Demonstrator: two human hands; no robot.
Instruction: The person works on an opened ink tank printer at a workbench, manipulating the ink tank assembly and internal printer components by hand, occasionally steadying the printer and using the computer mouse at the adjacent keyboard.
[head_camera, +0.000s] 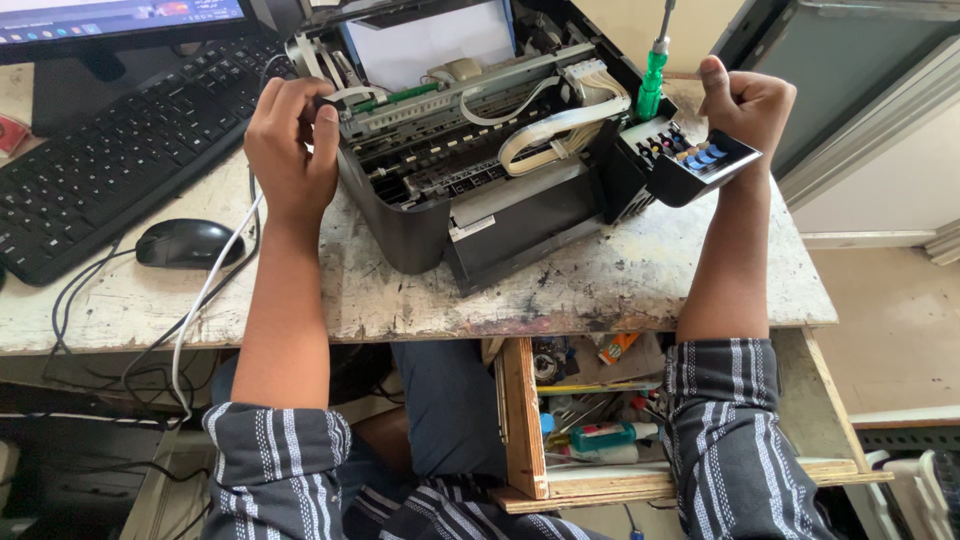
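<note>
Hands (290, 150) on printer (480, 170) — perhaps gripping

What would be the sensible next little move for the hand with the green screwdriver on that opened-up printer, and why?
Probably to press the green screwdriver straight down and turn it. The right hand holds it upright, tip down, at the printer's right rear corner beside the ink tank block, while the left hand steadies the left edge. Whether the tip sits in a screw is hidden.
</note>
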